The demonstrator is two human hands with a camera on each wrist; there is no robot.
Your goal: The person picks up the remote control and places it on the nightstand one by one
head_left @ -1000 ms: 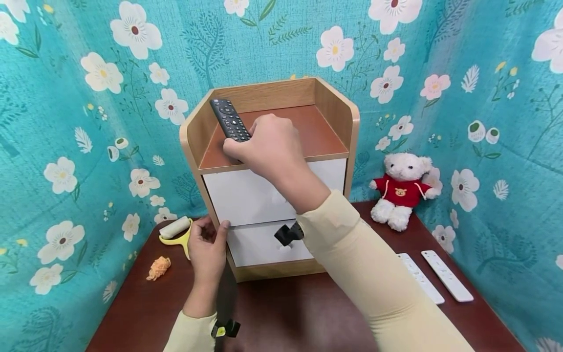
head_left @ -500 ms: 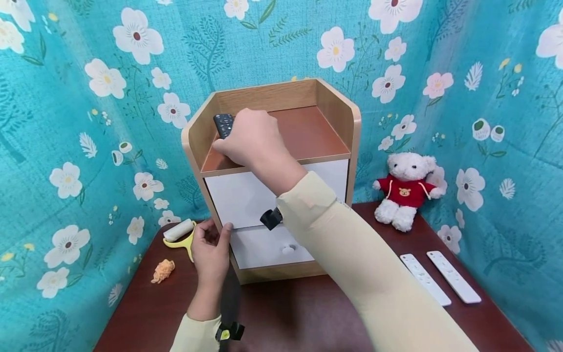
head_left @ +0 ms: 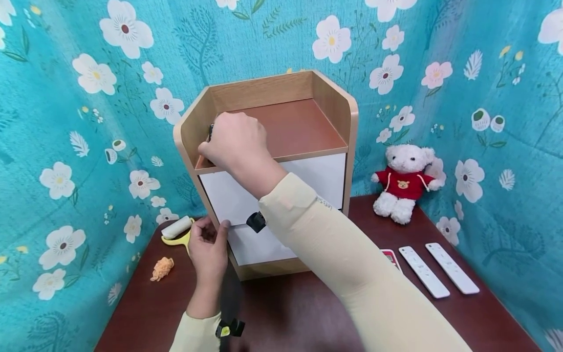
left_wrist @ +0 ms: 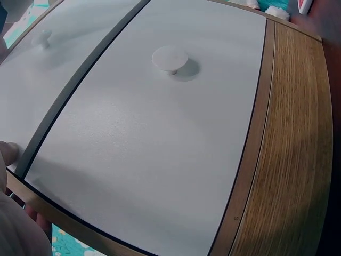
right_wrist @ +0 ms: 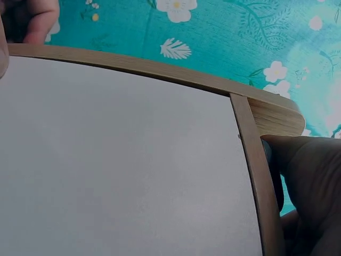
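Note:
A small wooden cabinet (head_left: 264, 93) with two white drawers stands on the table; both drawers look closed. My right hand (head_left: 237, 144) holds a black remote control (head_left: 211, 131) low over the left part of the reddish-brown top shelf (head_left: 299, 124). The hand hides most of the remote; in the right wrist view a dark edge of it (right_wrist: 275, 178) shows beside the shelf's front strip. My left hand (head_left: 208, 254) grips the cabinet's left side, thumb on the front edge and fingers round the outside. A round white knob (left_wrist: 170, 57) shows on the lower drawer in the left wrist view.
A lint roller (head_left: 177, 229) with a yellow handle and a crumpled orange bundle (head_left: 162, 269) lie at left. At right sit a white teddy bear (head_left: 402, 183) and two white remotes (head_left: 424, 272). My right sleeve partly covers a red-and-white object (head_left: 390, 256). A floral curtain (head_left: 259, 44) hangs behind.
My right hand has moved left and the remote has come down toward the shelf, now almost hidden by the hand. The left hand keeps its grip on the cabinet. The red-and-white object has come into view.

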